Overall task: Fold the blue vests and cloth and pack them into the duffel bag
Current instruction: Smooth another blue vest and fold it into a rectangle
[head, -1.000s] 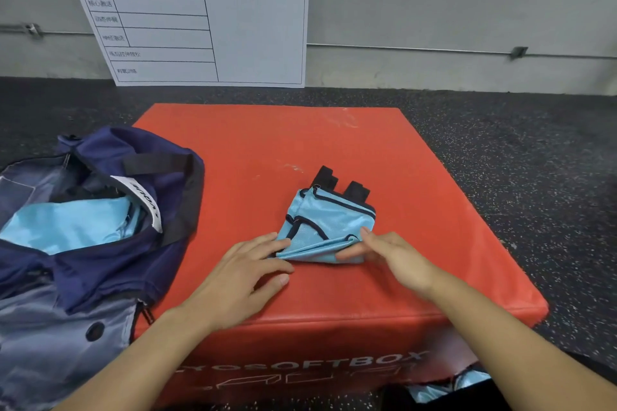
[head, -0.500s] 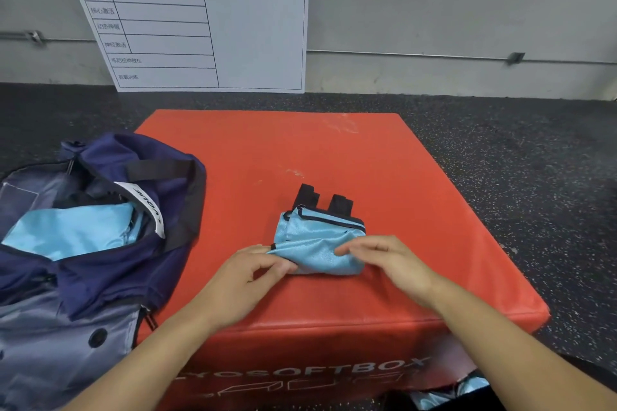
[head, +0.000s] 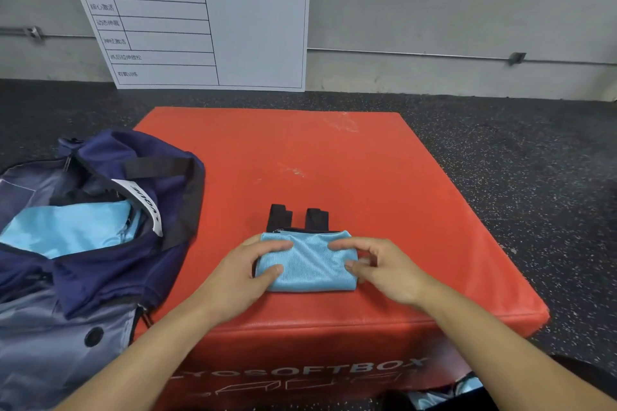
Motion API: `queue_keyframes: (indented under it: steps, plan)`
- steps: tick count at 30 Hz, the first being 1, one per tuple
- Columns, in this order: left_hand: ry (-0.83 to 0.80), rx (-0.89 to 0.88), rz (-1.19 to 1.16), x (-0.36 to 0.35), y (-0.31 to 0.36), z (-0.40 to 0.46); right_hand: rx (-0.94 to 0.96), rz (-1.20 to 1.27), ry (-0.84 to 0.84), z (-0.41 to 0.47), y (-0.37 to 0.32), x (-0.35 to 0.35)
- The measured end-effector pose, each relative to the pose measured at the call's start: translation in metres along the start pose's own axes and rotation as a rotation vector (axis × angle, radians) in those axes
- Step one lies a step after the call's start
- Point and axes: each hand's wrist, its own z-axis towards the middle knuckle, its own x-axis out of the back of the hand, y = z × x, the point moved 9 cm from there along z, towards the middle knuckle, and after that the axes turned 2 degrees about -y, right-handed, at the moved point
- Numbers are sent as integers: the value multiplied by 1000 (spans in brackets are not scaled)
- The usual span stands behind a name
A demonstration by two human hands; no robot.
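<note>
Item: folded blue vest (head: 309, 262), lying on the near half of the red soft box (head: 367, 177), two black straps (head: 297, 217) protruding from its far edge; we hold it from both ends, our left hand (head: 243, 272) in a grip with fingers over the top and thumb curled round the vest's left edge, our right hand (head: 384, 265) likewise grasping the vest's right edge. Item: navy duffel bag (head: 100, 243), open, left of the box and touching its left side, with light blue cloth (head: 70, 233) already inside; a white chart board (head: 207, 17) leans on the wall beyond the box's far edge.
</note>
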Motion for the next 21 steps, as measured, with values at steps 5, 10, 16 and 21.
queue_keyframes:
  steps: [5,10,16,21]
  plan:
    - [12,5,163,-8,-10,2,27,-236,94,3,-3,-1]
    - [146,-115,583,-6,9,1,35,-499,109,6,-10,-9]
    - [28,-161,643,-27,10,4,241,-808,171,1,-43,-24]
    - [0,65,519,-14,-16,6,94,-752,121,4,-23,-33]
